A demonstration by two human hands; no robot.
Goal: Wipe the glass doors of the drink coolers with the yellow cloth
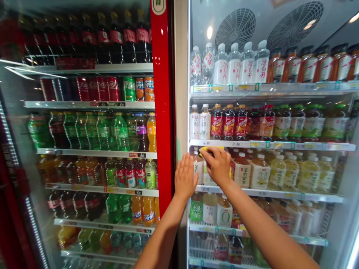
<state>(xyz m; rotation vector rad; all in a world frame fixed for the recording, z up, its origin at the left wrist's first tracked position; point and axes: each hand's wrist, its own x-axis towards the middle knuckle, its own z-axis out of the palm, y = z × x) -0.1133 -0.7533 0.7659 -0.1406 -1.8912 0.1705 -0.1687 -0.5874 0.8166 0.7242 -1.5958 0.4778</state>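
My left hand [185, 176] lies flat, fingers stretched upward, against the frame between two drink fridges, beside the edge of the right-hand one. Just right of it, my right hand [218, 164] has its fingers pinched around a yellow cloth [215, 149], held up in front of the right fridge's glass [269, 95]. Parts of the cloth show above and beside the fingers; the rest is behind the hand. White-labelled tea bottles [198, 166] stand behind the glass near both hands.
A left fridge with a red frame [165, 112] holds rows of cola, cans and green bottles. Clear water bottles [234, 63] and several rows of tea stand on the right fridge's shelves. A beige strip [181, 74] separates the two fridges.
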